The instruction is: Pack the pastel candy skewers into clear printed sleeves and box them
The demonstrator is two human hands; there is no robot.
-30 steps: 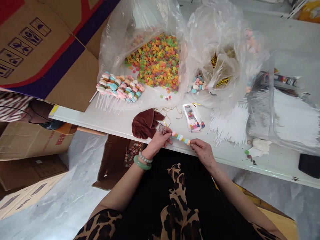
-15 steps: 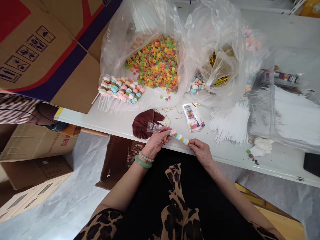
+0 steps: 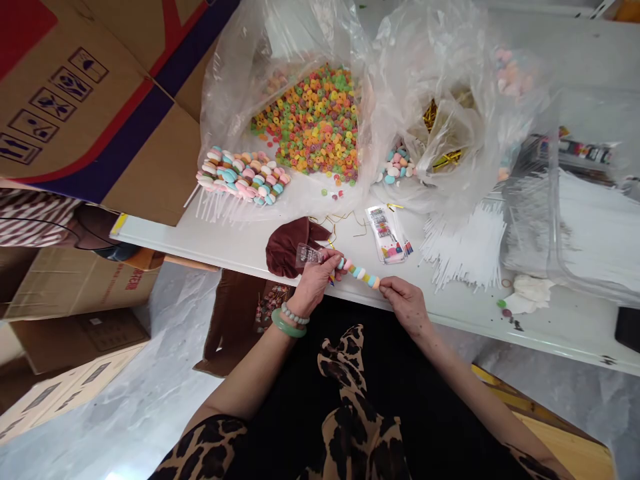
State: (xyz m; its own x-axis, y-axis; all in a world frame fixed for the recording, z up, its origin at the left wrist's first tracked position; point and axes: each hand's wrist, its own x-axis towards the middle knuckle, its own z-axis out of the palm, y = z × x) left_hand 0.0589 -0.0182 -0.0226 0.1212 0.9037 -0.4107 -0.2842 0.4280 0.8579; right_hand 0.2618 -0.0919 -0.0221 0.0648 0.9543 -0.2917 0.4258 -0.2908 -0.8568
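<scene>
Nearest, the left hand (image 3: pixel 314 283) has its thumb and forefinger pinched together on the upper end of a straight row of pastel pink, blue, white and yellow-green candies (image 3: pixel 359 272); a small clear printed wrapper (image 3: pixel 306 255) juts out beside those fingers. The right hand (image 3: pixel 406 305) closes its grip around the row's lower, peach-coloured end, with no gap showing. The row slants between both hands at the near edge of the white counter (image 3: pixel 575 327), probably held at both ends to keep it straight. Any stick inside is hidden, and the wrapper's print is too small to read.

Just beyond lie a crumpled maroon velvety cloth (image 3: pixel 289 247), a stack of clear printed packets (image 3: pixel 387 233) and loose white sticks (image 3: pixel 467 243), seemingly placed within easy reach. Farther back, a clear plastic bag lies open toward the person, its multicoloured ring sweets (image 3: pixel 320 127) exposed. Folds blur its far contents; the clear plastic tub (image 3: pixel 553 253) is cut off at right.
</scene>
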